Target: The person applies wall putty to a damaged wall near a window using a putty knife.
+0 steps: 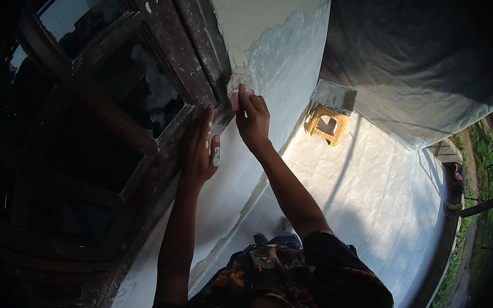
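My left hand (197,151) lies with its fingers stretched out along the dark wooden window frame (177,48). Whitish smears mark its thumb and index finger. Just to the right and a little higher, my right hand (253,120) pinches a small flat pinkish piece (234,101), whose exact kind I cannot make out. It presses this piece to the wall (286,60) right beside the frame's edge. Around the fingertips the wall surface is rough and patchy, with a beige area above and a grey-white coat lower down. Pale specks dot the wood.
A yellow plastic stool (326,124) stands on the tiled floor (363,184), with a grey smeared tray (333,97) on its top. A large dark sheet (410,62) hangs behind it. Window panes (140,85) fill the left side; grass (490,152) shows far right.
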Demonstrator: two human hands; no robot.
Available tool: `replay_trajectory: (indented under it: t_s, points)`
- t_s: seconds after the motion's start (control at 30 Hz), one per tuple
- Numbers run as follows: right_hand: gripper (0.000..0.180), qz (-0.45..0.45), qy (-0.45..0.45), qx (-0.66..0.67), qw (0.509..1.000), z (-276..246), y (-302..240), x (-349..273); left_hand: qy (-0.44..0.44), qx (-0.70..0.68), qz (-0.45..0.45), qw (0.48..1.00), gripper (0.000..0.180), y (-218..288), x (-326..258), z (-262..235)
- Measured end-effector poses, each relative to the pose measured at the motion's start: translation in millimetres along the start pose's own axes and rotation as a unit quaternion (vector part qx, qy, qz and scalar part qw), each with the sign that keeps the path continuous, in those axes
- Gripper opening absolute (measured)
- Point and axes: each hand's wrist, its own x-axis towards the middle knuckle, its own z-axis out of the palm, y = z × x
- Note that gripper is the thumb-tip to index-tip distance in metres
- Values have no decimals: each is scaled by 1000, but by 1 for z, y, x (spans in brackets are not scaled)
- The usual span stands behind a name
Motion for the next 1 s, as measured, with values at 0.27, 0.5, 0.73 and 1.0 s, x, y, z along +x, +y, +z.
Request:
replay_trajectory:
  t_s: [0.27, 0.5, 0.73, 1.0]
  points:
    - [49, 118, 49, 109, 986, -23, -9, 28, -56, 93, -18, 994, 56, 6, 2, -4]
    - [59, 15, -18, 71, 997, -3, 5, 8, -111, 100, -20, 989, 56, 4, 1, 5]
    - [42, 93, 10, 97, 991, -28, -4, 7, -134, 95, -7, 986, 56, 5, 2, 4]
    - [57, -5, -49, 40, 998, -4, 8, 11, -95, 41, -11, 995, 53, 0, -5, 12]
